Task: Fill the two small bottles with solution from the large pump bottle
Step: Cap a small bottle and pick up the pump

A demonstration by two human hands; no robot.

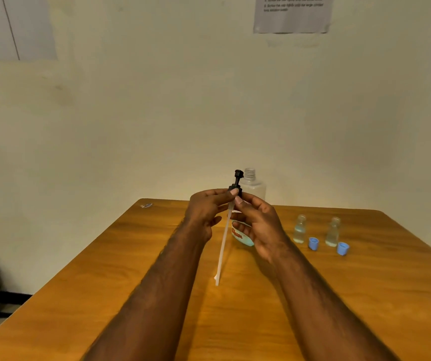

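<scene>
Both hands hold the black pump (238, 179) up over the table (365, 295), lifted clear of the large bottle (254, 187), which stands open-necked just behind them. The left hand (204, 207) pinches the pump's collar between thumb and forefinger. The right hand (258, 225) pinches just below it with its fingertips, and its other fingers are loosely curled. The long white tube (223, 246) hangs slanted toward the tabletop. The pump is probably light, its tube thin and bendy and likely wet, so the stiff collar is the best place to grip. To the right stand a small bottle (300, 229) and a second small bottle (333, 231), both open with clear liquid inside and likely easy to tip. A blue cap (313, 243) lies beside each.
</scene>
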